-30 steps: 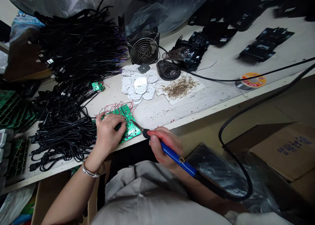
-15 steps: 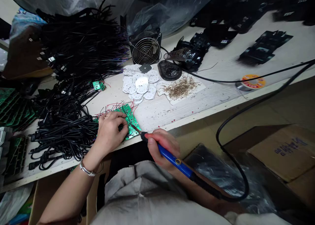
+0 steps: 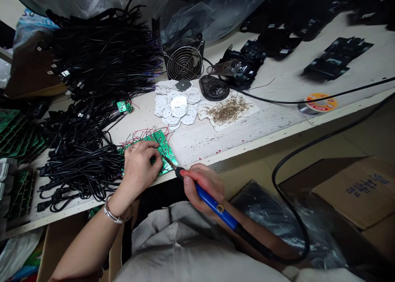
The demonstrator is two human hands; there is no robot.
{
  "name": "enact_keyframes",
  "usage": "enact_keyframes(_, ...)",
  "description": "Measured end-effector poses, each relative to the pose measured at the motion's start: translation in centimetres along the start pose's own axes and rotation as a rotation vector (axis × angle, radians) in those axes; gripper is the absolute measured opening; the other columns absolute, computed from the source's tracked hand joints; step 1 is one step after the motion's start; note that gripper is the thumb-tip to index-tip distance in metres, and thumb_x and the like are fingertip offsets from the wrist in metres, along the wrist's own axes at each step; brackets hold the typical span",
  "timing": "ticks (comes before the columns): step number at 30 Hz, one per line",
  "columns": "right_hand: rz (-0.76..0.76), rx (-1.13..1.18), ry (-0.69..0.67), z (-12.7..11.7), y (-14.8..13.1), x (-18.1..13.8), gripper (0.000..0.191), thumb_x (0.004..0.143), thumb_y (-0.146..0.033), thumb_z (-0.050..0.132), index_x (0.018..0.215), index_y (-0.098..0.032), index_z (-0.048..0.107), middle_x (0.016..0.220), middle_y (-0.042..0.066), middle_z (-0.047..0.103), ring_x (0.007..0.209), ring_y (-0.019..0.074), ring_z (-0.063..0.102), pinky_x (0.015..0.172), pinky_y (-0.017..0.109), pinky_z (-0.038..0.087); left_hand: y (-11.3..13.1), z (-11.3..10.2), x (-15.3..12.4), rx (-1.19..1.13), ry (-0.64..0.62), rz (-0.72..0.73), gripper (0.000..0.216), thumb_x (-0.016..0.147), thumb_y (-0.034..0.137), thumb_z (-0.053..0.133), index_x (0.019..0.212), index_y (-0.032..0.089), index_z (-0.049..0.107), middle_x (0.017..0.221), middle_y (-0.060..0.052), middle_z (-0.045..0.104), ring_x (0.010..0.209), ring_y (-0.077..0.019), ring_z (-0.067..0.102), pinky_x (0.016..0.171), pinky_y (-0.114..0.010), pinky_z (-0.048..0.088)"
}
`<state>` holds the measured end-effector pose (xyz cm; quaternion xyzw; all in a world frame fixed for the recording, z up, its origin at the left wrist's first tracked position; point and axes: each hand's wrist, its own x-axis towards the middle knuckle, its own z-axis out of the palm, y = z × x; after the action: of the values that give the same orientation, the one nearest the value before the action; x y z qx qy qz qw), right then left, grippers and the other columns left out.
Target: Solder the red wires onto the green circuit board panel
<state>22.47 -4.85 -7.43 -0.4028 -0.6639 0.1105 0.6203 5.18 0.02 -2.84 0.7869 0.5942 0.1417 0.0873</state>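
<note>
My right hand (image 3: 203, 187) grips a soldering iron (image 3: 217, 208) with a blue handle, its tip pointing up and left onto a green circuit board (image 3: 168, 152). My left hand (image 3: 142, 162) rests on this board, thumb and forefinger pinched together close to the iron's tip. A thin black wire (image 3: 157, 140) runs to these fingertips and appears to be held there. Red and black wires (image 3: 145, 132) stick out along the board's far edge. Part of the board is hidden under my left hand.
Bundled black cables (image 3: 89, 166) lie left of the board. Beyond it are white hexagonal plates (image 3: 179, 107), a fan (image 3: 184, 61), a coiled iron stand (image 3: 225, 67) and a dark dish (image 3: 214, 87). A solder spool (image 3: 321, 103) sits near the right edge. The iron's cord (image 3: 277, 166) loops right.
The soldering iron's handle has shifted slightly left and down with my right hand, its tip still at the board. My left hand stays nearly in place.
</note>
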Motion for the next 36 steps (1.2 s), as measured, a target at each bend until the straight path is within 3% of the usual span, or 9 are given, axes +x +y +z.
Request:
enact_keyframes(14, 0.135, 0.039, -0.032, -1.2, -0.2, 0.0, 0.014, 0.089, -0.011, 0.052, 0.097, -0.019, 0.062, 0.071, 0.001, 0.071, 0.061, 0.0136, 0.067, 0.061, 0.027, 0.058, 0.1, 0.0, 0.0, 0.012, -0.005, -0.008, 0.013, 0.078, 0.016, 0.059, 0.066, 0.020, 0.064, 0.101, -0.003, 0.073, 0.099, -0.0236, 0.065, 0.093, -0.047, 0.042)
enact_keyframes(20, 0.241, 0.083, 0.158, 0.3, 2.4, -1.6, 0.017, 0.092, -0.019, 0.051, 0.106, -0.021, 0.060, 0.076, 0.001, 0.068, 0.064, 0.0146, 0.066, 0.066, 0.032, 0.059, -0.1, -0.1, 0.0, 0.017, -0.017, 0.002, 0.014, 0.079, 0.017, 0.058, 0.067, 0.020, 0.064, 0.102, -0.003, 0.072, 0.100, -0.0236, 0.065, 0.092, -0.046, 0.042)
enact_keyframes(25, 0.076, -0.007, 0.176, 1.5, 5.3, -2.3, 0.022, 0.092, -0.023, 0.053, 0.113, -0.020, 0.058, 0.081, 0.005, 0.067, 0.072, 0.0182, 0.067, 0.067, 0.035, 0.059, 0.0, -0.1, 0.0, 0.021, -0.029, -0.008, 0.015, 0.079, 0.017, 0.057, 0.067, 0.020, 0.064, 0.103, -0.003, 0.072, 0.101, -0.0230, 0.064, 0.092, -0.045, 0.043)
enact_keyframes(29, -0.107, -0.128, 0.142, 1.5, 5.7, -2.2, 0.025, 0.090, -0.021, 0.057, 0.115, -0.017, 0.058, 0.082, 0.007, 0.067, 0.073, 0.0194, 0.066, 0.063, 0.032, 0.057, 0.1, -0.1, 0.0, 0.022, -0.028, -0.021, 0.015, 0.079, 0.016, 0.058, 0.066, 0.021, 0.065, 0.102, -0.003, 0.072, 0.100, -0.0230, 0.064, 0.093, -0.045, 0.044)
enact_keyframes(36, -0.196, -0.209, 0.106, 1.3, 5.6, -1.7, 0.021, 0.091, -0.020, 0.055, 0.111, -0.015, 0.057, 0.079, 0.007, 0.067, 0.070, 0.0184, 0.067, 0.060, 0.030, 0.056, 0.1, -0.2, 0.1, 0.004, -0.054, -0.040, 0.015, 0.078, 0.016, 0.058, 0.065, 0.021, 0.064, 0.103, -0.004, 0.071, 0.101, -0.0224, 0.064, 0.094, -0.045, 0.045)
